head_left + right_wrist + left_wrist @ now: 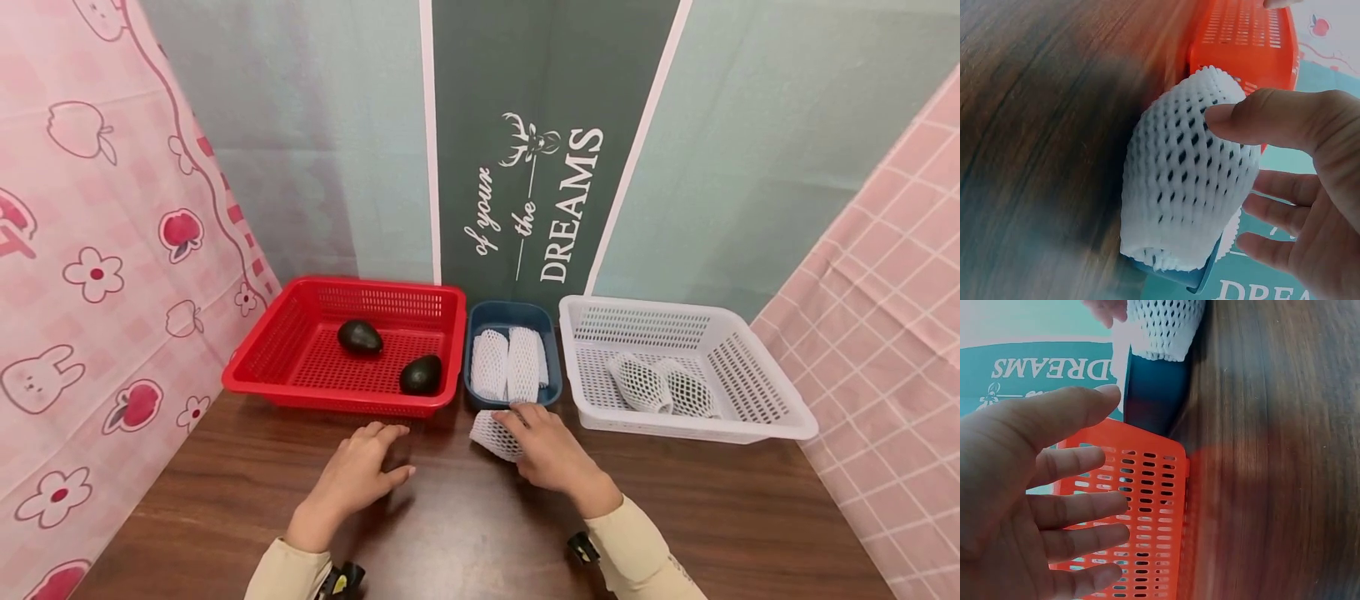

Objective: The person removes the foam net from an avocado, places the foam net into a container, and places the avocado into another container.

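Observation:
My right hand (551, 450) holds an avocado in a white foam net sleeve (1185, 169) between thumb and fingers, over the table in front of the blue bin. Dark skin shows through the mesh, and the fingertips behind it are partly hidden. My left hand (360, 475) is empty, its fingers spread near the front of the red basket (330, 402). Two bare dark avocados, one at the back (360, 337) and one at the front right (422, 375), lie in that basket. Several white foam sleeves (491, 367) lie in the blue bin (555, 367).
At the right stands a white basket (675, 427) with two netted avocados (641, 383) in it. All three containers stand in a row on the brown wooden table (450, 542). A green curtain (337, 150) hangs behind, with pink patterned cloth (97, 275) at both sides.

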Action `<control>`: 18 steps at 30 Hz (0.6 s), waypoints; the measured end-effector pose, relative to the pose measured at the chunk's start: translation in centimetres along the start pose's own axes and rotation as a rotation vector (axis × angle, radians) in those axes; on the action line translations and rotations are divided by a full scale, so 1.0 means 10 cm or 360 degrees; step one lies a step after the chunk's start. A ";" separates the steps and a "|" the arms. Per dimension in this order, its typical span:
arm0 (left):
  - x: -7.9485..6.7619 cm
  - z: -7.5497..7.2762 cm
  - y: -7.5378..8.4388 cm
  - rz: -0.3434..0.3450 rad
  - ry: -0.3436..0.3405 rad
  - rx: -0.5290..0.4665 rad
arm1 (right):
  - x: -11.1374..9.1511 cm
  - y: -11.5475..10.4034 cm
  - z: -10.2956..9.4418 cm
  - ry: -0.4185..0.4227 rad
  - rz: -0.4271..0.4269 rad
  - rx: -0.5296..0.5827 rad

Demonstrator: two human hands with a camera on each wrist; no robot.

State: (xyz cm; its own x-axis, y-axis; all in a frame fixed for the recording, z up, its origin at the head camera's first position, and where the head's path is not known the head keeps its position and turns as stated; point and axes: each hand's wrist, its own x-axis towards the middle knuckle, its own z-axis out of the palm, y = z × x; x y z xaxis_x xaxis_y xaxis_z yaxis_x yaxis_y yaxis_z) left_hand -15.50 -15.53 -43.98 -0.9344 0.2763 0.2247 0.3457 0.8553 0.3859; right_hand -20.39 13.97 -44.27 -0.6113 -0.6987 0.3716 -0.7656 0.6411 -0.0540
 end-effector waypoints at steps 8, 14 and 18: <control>0.01 0.01 0.01 -0.0013 -0.0007 -0.0007 | -0.02 0.00 -0.03 -0.0064 0.0067 -0.0002; 0.05 0.10 0.12 0.0009 0.0044 -0.0114 | -0.12 0.02 -0.05 -0.0032 0.0207 0.0067; 0.10 0.19 0.18 0.0050 0.0098 -0.0161 | -0.16 0.07 -0.05 -0.0043 0.0307 0.0124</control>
State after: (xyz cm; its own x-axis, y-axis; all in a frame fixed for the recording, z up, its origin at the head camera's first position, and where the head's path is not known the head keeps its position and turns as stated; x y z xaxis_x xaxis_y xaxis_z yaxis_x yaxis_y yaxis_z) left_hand -15.99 -12.90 -44.74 -0.9171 0.2721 0.2913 0.3844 0.7972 0.4655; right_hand -19.85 15.71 -44.46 -0.7526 -0.5743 0.3222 -0.6462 0.7382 -0.1938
